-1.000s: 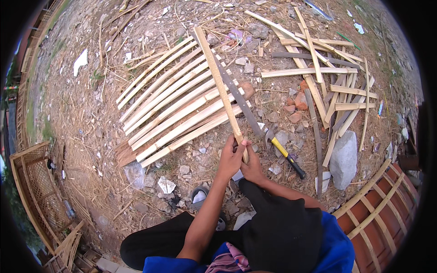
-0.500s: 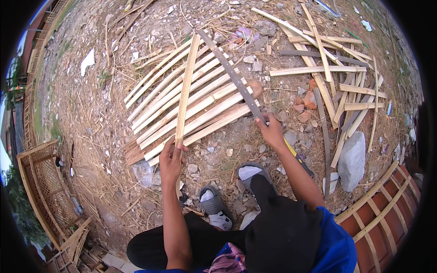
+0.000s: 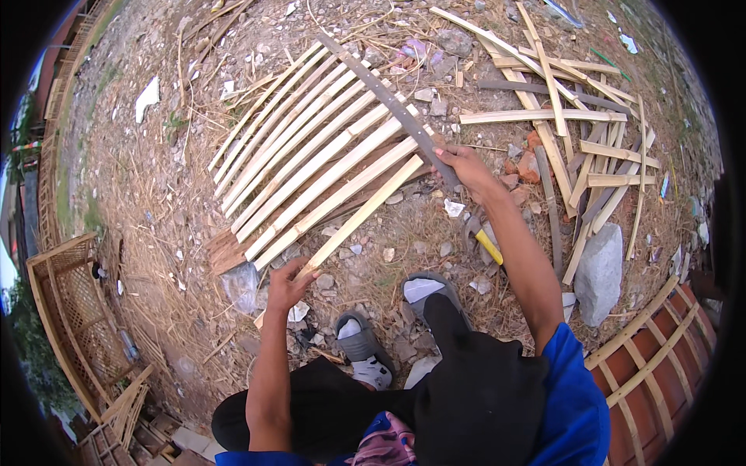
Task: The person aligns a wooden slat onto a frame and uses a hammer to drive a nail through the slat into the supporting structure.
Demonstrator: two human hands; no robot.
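My left hand (image 3: 287, 286) is closed round the near end of a pale wooden slat (image 3: 365, 215), which slants away to the right with its far end close to the dark strip. In my right hand (image 3: 466, 171) is the near end of a long dark strip (image 3: 381, 92) with small light spots along it. That strip lies across the right ends of a row of pale slats (image 3: 311, 151) spread side by side on the ground. Under their lower left ends shows a reddish-brown board (image 3: 224, 252).
A hammer (image 3: 486, 241) with a yellow handle lies below my right forearm. To the right are a loose heap of slats (image 3: 544, 116) and a big grey stone (image 3: 601, 276). Lattice panels (image 3: 85, 326) stand at the left; slatted framing (image 3: 653, 365) is at lower right. Rubble covers the ground.
The slat in my left hand has swung from lying across the row to its near right side. My right hand and the dark strip's near end have moved away from me, uncovering the hammer.
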